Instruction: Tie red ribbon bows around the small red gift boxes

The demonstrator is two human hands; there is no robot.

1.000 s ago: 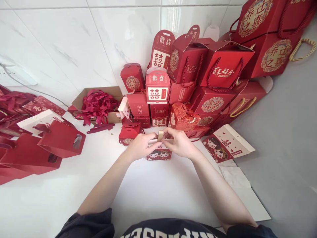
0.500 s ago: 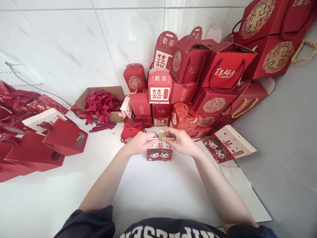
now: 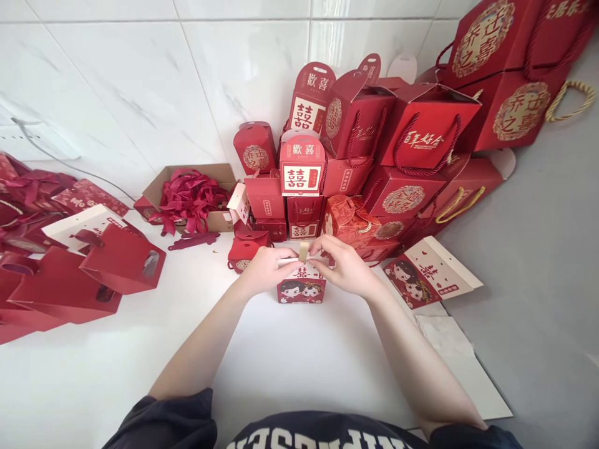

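Note:
A small red-and-white gift box point(image 3: 302, 292) with a cartoon couple printed on its front stands upright on the white table before me. From the left, my left hand point(image 3: 267, 271) pinches its pale top edge between thumb and fingers. A short gold ribbon point(image 3: 304, 251) sticks up at the middle of that edge, between my two hands. My right hand point(image 3: 345, 269) is at the right end of the top, its curved fingers and thumb apart around the edge, fingertips close beside the ribbon. Whether the right fingertips touch the ribbon is hard to see.
Behind the box rises a stack of red gift boxes point(image 3: 349, 118) against the tiled wall. A cardboard box point(image 3: 222, 220) of dark red ribbons stands to the left, near several red boxes point(image 3: 56, 287). A flattened cartoon box point(image 3: 428, 272) lies at right.
My right hand has shifted slightly up and right, its fingers now farther from the gold ribbon. My left hand and the gift box stay nearly in place.

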